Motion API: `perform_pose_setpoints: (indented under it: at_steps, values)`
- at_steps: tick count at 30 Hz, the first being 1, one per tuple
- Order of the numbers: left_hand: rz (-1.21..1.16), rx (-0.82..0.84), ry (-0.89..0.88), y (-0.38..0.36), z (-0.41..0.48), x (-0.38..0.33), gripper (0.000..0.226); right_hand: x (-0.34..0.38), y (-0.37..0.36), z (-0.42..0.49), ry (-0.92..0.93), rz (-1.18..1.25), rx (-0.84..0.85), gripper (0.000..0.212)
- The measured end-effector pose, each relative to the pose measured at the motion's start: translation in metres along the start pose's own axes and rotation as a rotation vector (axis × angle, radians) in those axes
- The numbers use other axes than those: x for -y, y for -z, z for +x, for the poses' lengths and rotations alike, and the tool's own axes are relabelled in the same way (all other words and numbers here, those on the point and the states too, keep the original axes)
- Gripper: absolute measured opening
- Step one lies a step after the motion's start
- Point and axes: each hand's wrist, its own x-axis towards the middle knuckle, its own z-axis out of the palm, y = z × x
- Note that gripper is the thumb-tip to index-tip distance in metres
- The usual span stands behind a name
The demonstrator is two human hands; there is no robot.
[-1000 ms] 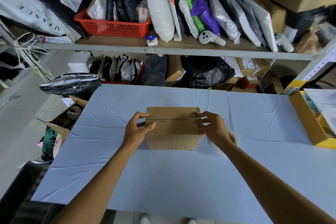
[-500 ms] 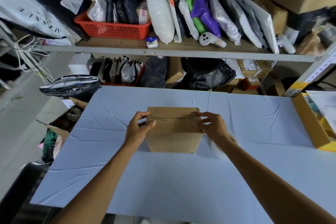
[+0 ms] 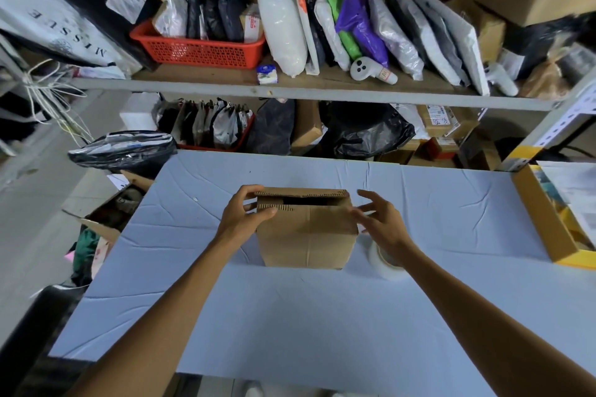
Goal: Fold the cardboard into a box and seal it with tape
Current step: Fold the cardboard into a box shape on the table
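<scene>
Box (image 3: 306,235): flaps ajar.
Left hand (image 3: 245,219): curled, gripping top corner.
Right hand (image 3: 382,222): splayed, empty (tape roll (image 3: 383,263) beneath).

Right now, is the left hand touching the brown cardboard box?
Touching. Head view shows the left hand gripping the brown cardboard box by its top flap.

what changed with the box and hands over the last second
The right hand let go of the top of the box and drew back to the right, fingers spread. The top flaps, held shut before, have sprung apart, leaving a dark gap. The left hand still grips the top left corner; the box and the tape roll stay put on the table.
</scene>
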Motion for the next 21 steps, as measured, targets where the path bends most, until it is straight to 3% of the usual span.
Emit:
perform_pose_setpoints:
  at_steps: [3, 6, 8, 12, 16, 21]
  values:
    - [0.027, 0.031, 0.009, 0.005, 0.001, -0.003, 0.064, -0.021, 0.015, 0.003, -0.131, -0.001, -0.056, 0.054]
    - [0.032, 0.056, 0.015, 0.003, -0.002, -0.008, 0.076, -0.05, 0.032, 0.003, -0.21, -0.479, -0.005, 0.038]
    - [0.027, 0.053, 0.024, 0.001, -0.005, -0.011, 0.078, -0.068, 0.034, -0.001, -0.263, -0.693, 0.129, 0.044]
    - [-0.002, 0.017, 0.034, -0.001, -0.008, -0.011, 0.073, -0.095, 0.02, -0.01, -0.308, -0.847, 0.321, 0.071]
    - [-0.006, -0.032, 0.03, 0.0, -0.012, -0.006, 0.061, -0.111, 0.01, -0.016, -0.2, -1.063, 0.187, 0.054]
    - [0.031, -0.085, -0.042, 0.001, -0.015, -0.005, 0.066, -0.103, 0.012, -0.018, -0.076, -1.001, 0.022, 0.043]
